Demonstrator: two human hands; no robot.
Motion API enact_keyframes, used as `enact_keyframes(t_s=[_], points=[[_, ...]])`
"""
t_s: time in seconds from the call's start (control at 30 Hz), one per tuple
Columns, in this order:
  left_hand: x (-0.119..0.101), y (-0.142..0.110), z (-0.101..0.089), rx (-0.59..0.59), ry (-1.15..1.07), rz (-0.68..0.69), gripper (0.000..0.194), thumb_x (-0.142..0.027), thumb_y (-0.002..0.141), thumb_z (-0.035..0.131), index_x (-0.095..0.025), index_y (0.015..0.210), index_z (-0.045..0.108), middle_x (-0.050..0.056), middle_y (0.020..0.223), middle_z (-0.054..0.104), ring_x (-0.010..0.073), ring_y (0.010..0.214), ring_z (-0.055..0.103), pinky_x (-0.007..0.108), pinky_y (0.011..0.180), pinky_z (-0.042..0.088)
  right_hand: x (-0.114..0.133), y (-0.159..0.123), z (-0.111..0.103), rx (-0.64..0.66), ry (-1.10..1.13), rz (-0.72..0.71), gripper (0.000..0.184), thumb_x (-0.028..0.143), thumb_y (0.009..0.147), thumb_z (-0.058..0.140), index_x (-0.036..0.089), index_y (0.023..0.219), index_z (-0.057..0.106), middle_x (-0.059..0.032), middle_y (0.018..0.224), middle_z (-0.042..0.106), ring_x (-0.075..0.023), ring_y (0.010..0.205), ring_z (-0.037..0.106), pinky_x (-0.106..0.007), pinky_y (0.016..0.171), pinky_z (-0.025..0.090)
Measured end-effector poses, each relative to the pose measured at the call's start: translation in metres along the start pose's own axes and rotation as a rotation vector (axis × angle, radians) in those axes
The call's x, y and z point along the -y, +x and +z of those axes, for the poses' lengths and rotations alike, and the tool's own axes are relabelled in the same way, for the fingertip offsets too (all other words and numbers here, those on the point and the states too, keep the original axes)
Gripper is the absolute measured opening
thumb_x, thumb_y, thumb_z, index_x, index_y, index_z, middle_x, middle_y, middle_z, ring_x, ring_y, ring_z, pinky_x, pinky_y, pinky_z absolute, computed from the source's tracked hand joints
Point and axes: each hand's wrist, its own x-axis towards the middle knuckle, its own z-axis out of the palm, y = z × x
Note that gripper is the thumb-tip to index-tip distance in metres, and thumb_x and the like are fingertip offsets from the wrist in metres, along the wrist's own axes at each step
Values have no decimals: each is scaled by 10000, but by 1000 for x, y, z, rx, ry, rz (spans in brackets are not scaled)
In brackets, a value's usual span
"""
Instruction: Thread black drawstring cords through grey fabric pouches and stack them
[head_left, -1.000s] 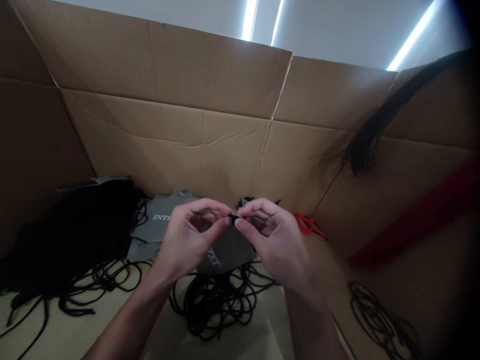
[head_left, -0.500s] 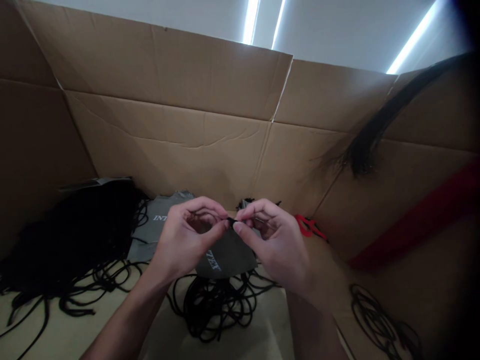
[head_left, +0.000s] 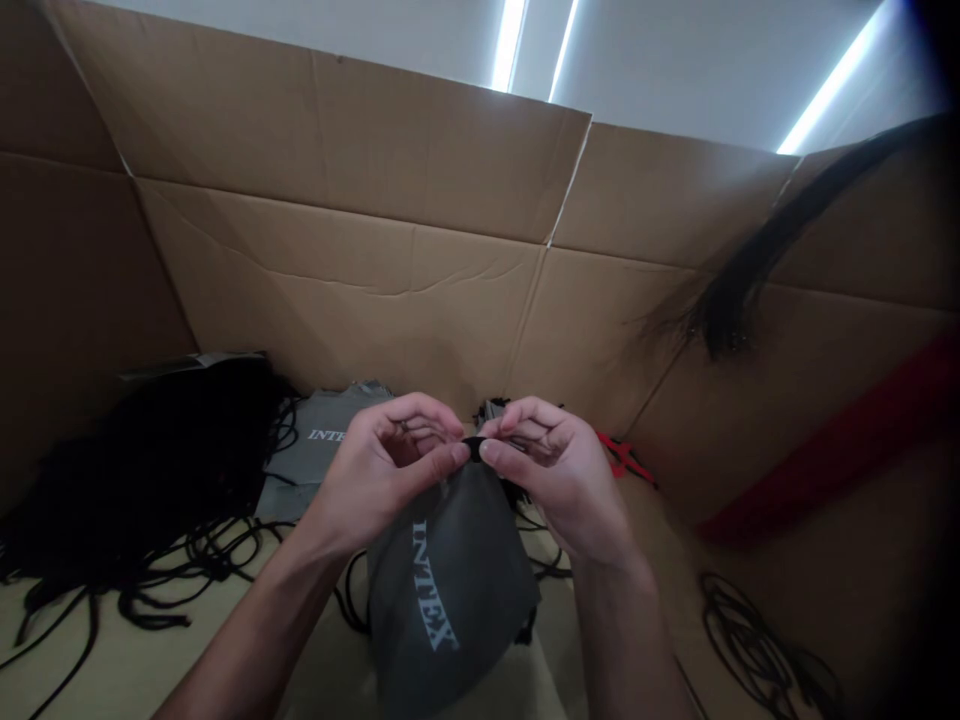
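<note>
My left hand [head_left: 382, 470] and my right hand [head_left: 559, 475] meet in the middle of the view, each pinching a short black drawstring [head_left: 474, 449] between thumb and fingers. Below the pinch hangs a dark grey fabric bag [head_left: 450, 590] printed INTEX in white, its neck gathered at the black drawstring. The lower end of the bag reaches the bottom of the view. Behind my hands, a second grey bag [head_left: 322, 450] with the same kind of lettering lies partly hidden by my left hand.
A heap of black cords [head_left: 135, 480] lies at the left, with loops on the tan surface [head_left: 150, 670]. A coil of black cord [head_left: 757, 640] lies at the lower right. Red scissors [head_left: 622, 455] and a red strap [head_left: 832, 450] are at the right. Cardboard walls [head_left: 337, 250] surround everything, with a black cord hank [head_left: 724, 315] on the right one.
The grey bag now hangs larger and lower beneath my hands, covering most of the central cord pile. My hands have stayed together on the black drawstring.
</note>
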Motion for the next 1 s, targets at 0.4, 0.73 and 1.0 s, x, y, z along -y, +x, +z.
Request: enact_keyframes(t_s=[0.4,0.73,1.0], points=[[2,-2,3,-103,158,88,95,-151,770,862,-161,839,797,44,752,787,125,658,700,195,622,563,2,-1,0,75,-15,10,289,205,761,928,222,913,683,20,893,734,-92,796,668,-190,727,521],[1,-4,10,-148,406,312,59,-165,902,751,-175,856,788,48,867,770,147,813,693,234,705,547,-7,4,0,-15,106,2,293,164,733,945,230,918,728,13,927,806,-83,836,727,-150,746,555],[4,-5,13,-206,435,277,14,-176,868,782,-189,862,784,39,872,784,162,806,695,268,715,543,-6,2,7,-69,59,-82,279,151,749,921,226,890,691,21,908,813,-82,824,747,-155,775,588]])
